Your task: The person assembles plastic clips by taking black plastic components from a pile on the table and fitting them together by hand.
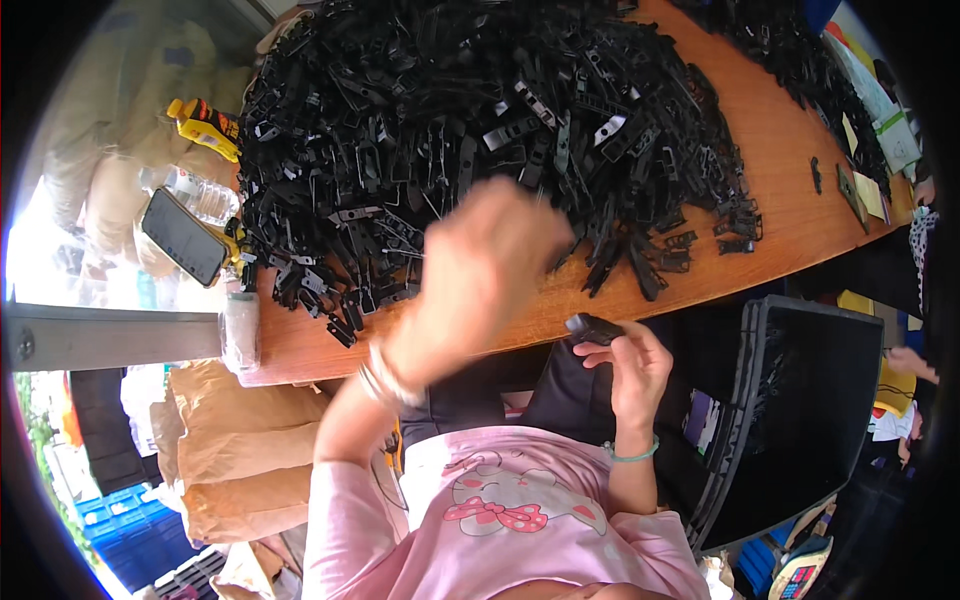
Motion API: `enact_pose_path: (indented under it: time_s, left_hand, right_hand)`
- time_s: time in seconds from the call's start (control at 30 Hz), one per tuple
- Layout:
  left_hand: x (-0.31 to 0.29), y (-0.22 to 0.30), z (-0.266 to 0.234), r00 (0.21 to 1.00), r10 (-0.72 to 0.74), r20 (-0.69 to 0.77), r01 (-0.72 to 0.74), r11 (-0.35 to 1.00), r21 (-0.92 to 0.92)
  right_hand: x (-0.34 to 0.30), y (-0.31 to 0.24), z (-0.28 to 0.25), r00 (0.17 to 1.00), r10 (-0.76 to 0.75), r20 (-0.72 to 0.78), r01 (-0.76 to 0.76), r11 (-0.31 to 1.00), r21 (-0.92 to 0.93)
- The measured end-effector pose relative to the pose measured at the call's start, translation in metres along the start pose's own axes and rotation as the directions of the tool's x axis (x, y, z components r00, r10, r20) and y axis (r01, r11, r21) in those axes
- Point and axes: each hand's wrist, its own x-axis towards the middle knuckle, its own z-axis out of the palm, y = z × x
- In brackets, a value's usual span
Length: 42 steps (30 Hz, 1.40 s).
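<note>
A large heap of small black plastic parts (400,120) covers much of the wooden table (715,265). Over the near edge of this heap is my left hand (490,262), smeared by motion, so its fingers and anything in them cannot be made out. My right hand (635,370) is lower and to the right, just off the table's front edge. Between its thumb and fingers it grips a black plastic part (594,329), held tilted; the fingers partly cover it.
A propped phone (185,237), a yellow bottle (208,130) and a clear bottle (212,197) flank the heap's left. Right of my lap stands a black crate (800,420). Brown sacks (245,430) sit lower left. Another person's hand (914,365) shows far right.
</note>
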Motion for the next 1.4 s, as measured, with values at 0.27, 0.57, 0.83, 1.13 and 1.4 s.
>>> enact_pose_path:
  time_s: [0.27,0.57,0.83,1.13,1.4]
  left_hand:
    - [0.134,-0.139,-0.017,0.962,-0.074,-0.263,0.145,0.955,0.26]
    - [0.186,-0.186,-0.008,0.976,-0.213,-0.054,0.215,0.873,0.437]
    - [0.175,-0.17,-0.017,0.992,-0.088,-0.092,0.125,0.817,0.563]
    - [0.01,0.02,-0.031,0.785,-0.203,0.585,0.486,0.788,-0.378]
    - [-0.065,0.041,-0.009,0.629,-0.299,0.717,0.75,0.477,-0.458]
  right_hand:
    - [-0.004,0.006,-0.007,0.992,0.099,0.075,-0.098,0.995,-0.007]
    - [-0.002,0.021,-0.006,0.984,0.174,0.037,-0.175,0.984,0.029]
    - [-0.004,0.028,-0.011,0.977,0.193,0.086,-0.196,0.98,0.027]
    - [-0.001,-0.022,0.007,0.973,-0.168,0.161,0.17,0.985,0.001]
    - [-0.011,-0.019,0.008,0.945,-0.251,0.211,0.321,0.843,-0.433]
